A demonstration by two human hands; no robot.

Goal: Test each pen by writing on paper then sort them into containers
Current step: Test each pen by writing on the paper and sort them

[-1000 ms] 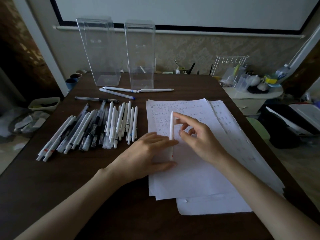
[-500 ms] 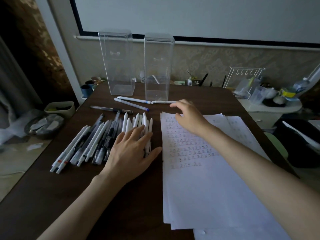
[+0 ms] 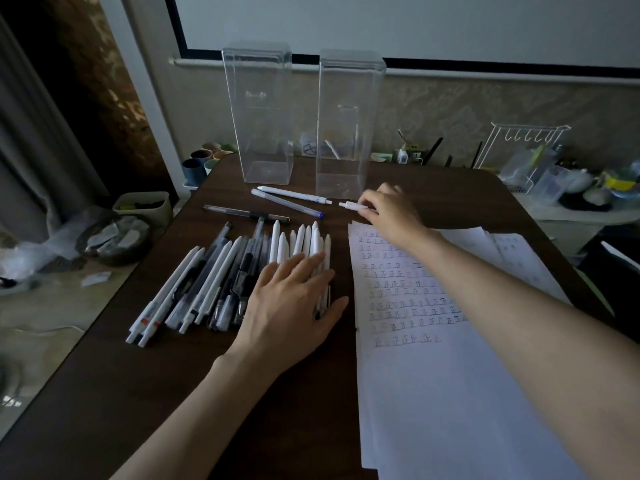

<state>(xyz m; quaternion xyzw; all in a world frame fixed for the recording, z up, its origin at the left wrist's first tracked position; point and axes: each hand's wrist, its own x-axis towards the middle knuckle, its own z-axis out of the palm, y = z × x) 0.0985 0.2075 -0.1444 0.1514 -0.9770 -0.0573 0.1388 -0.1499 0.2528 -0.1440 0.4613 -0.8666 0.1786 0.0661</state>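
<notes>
A row of several white and dark pens (image 3: 221, 282) lies on the dark wooden table (image 3: 104, 393). My left hand (image 3: 294, 299) rests flat on the right end of that row, fingers straight. My right hand (image 3: 388, 213) reaches to the far side of the table and grips a white pen (image 3: 348, 205) lying in front of the right clear container (image 3: 346, 126). The left clear container (image 3: 259, 112) stands beside it; both look empty. A stack of paper (image 3: 433, 375) with rows of written marks lies under my right forearm.
Two white pens (image 3: 294, 197) and a dark pen (image 3: 246, 213) lie loose between the row and the containers. Small cups (image 3: 201, 161) stand at the table's far left corner. A white wire rack (image 3: 519, 147) and clutter sit beyond the table's right edge.
My right hand carried the white pen from the paper to the table in front of the right container. My left hand moved off the paper onto the pen row.
</notes>
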